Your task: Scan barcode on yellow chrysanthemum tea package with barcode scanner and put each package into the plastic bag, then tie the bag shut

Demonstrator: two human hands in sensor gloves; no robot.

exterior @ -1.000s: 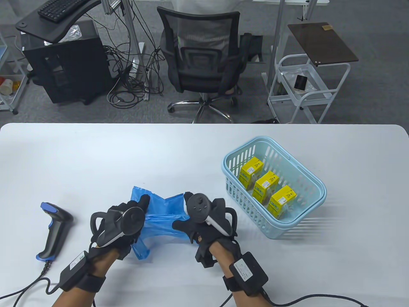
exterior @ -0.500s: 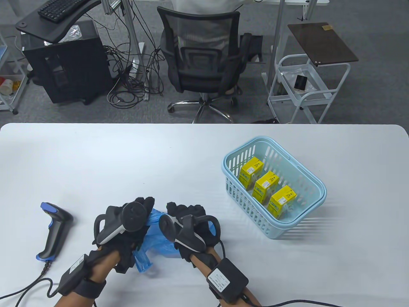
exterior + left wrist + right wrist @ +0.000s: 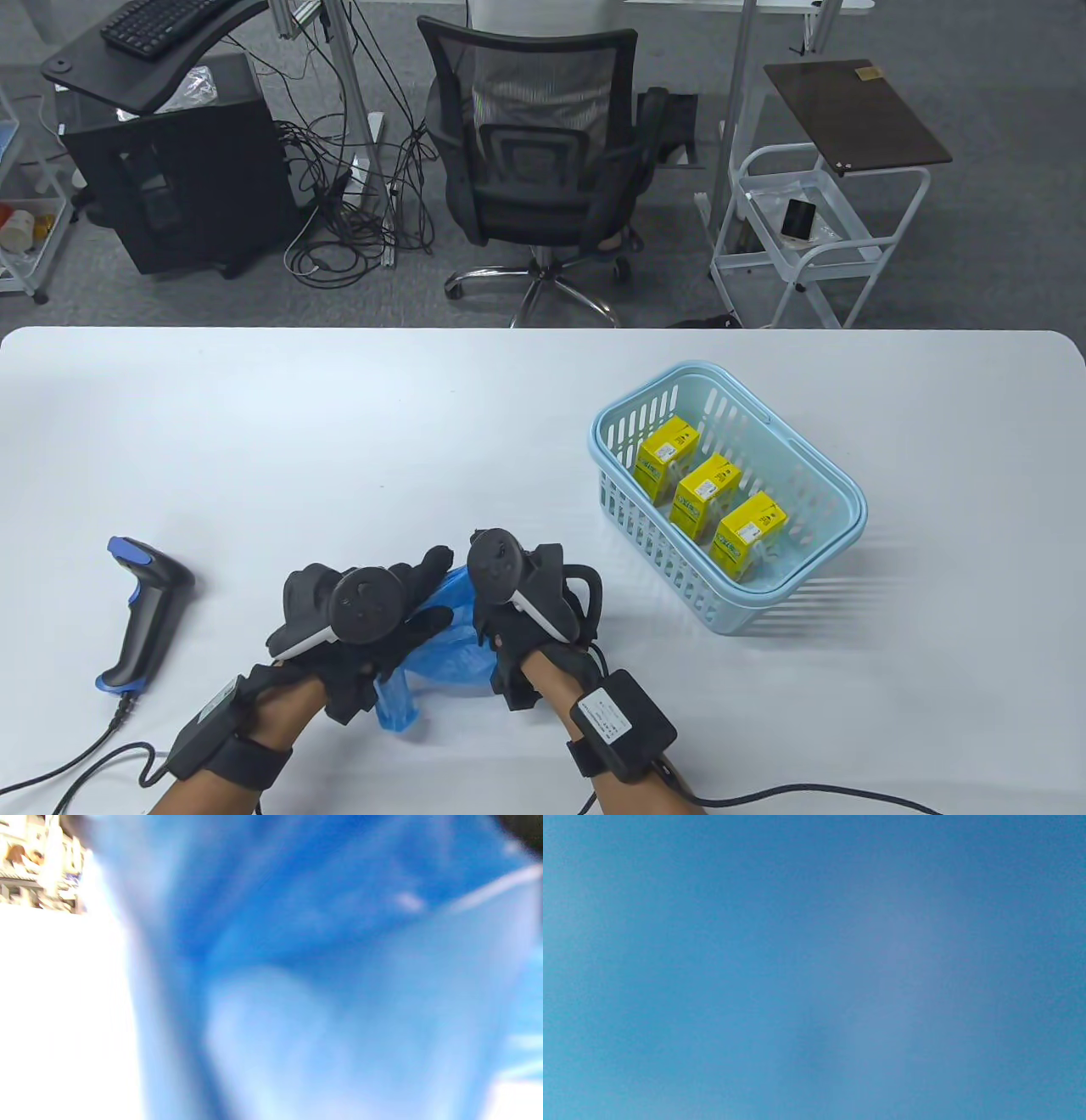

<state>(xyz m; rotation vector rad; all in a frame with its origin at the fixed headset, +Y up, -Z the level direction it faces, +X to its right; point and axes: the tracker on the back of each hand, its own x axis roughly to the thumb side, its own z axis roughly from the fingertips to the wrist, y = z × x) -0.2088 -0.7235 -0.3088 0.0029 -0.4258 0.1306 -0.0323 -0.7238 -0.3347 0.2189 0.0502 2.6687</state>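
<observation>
Both hands are at the near edge of the white table, forearms coming in from the near side and converging on one blue plastic bag. The left hand lies palm down, its tracker on top, fingers reaching right across the crumpled film. The right hand is just beside it, turned more on edge with its tracker pointing away from the person. The two hands are close together, nearly touching, with the bag bunched between and beneath them and a tail of film trailing toward the near edge. Count: one bag, one barcode scanner, one pale blue basket, three yellow tea packages. The scanner lies on the table well left of the left hand, untouched, its cable running off the near edge. The basket stands to the right, apart from both hands, with the three packages in a diagonal row inside it. Both hands touch the bag, but whether the fingers are clenched on the film cannot be told: the table view hides the fingertips, and both wrist views show only blurred blue plastic.
</observation>
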